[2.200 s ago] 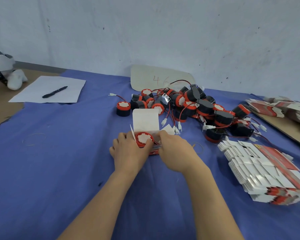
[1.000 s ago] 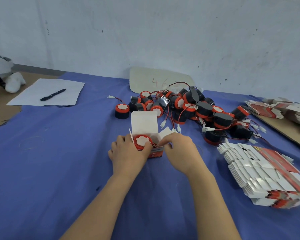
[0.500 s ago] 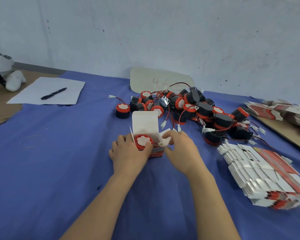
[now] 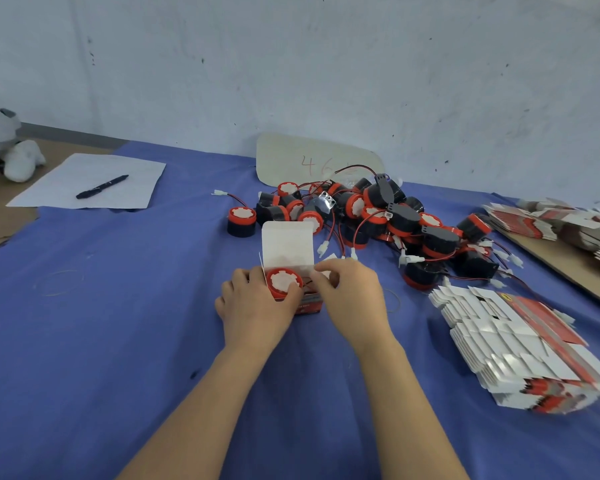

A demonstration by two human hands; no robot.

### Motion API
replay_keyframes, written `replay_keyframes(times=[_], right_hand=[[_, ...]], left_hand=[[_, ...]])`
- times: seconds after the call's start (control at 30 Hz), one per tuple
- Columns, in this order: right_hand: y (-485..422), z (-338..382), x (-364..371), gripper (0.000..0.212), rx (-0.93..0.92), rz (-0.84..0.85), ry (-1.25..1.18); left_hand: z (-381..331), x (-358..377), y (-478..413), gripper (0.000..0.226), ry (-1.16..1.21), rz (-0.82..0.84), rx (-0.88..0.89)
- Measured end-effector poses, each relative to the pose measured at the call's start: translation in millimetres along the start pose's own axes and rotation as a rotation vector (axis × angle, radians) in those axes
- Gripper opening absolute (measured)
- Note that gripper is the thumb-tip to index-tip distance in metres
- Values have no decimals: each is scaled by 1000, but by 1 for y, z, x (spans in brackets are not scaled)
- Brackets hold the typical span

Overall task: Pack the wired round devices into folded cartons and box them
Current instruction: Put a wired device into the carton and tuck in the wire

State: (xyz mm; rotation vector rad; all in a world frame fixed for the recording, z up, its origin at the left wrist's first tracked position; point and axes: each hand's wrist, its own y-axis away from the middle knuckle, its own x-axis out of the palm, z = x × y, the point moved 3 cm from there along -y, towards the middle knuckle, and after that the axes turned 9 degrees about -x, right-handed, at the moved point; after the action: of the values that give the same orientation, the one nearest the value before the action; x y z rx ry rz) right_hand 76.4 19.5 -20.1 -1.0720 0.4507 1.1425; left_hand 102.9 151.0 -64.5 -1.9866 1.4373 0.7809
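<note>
Blue cloth [image 4: 101, 323] is spread wide at 9 o'clock of the carton [image 4: 288, 245]. One round device [image 4: 284, 281] is seated inside; the carton is gripped by the left hand [image 4: 253, 306], its flap pinched by the right hand [image 4: 352, 299].

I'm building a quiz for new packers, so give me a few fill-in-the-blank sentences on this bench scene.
1. The round device sits in a carton, gripped by the left hand, whose top flap is ___.
2. The pen lies on a sheet of ___.
3. The cloth spread as the work surface is ___.
4. The stack of flat cartons lies on the person's ___ side.
Missing words: open; paper; blue; right.
</note>
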Motion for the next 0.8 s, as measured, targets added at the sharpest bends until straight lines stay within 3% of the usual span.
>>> replay_keyframes(times=[0.2,0.33,0.57,0.8], right_hand=[[0,4,1,19,82,-78,72],[0,-7,0,13,175,-21,93],[-1,-3,3,31,109,-9,217],[-4,2,12,24,132,29,233]], left_hand=[[0,0,0,57,-4,2,2],[-1,-1,0,56,1,0,4],[-1,0,0,57,-10,3,3],[1,1,0,57,-13,-25,21]])
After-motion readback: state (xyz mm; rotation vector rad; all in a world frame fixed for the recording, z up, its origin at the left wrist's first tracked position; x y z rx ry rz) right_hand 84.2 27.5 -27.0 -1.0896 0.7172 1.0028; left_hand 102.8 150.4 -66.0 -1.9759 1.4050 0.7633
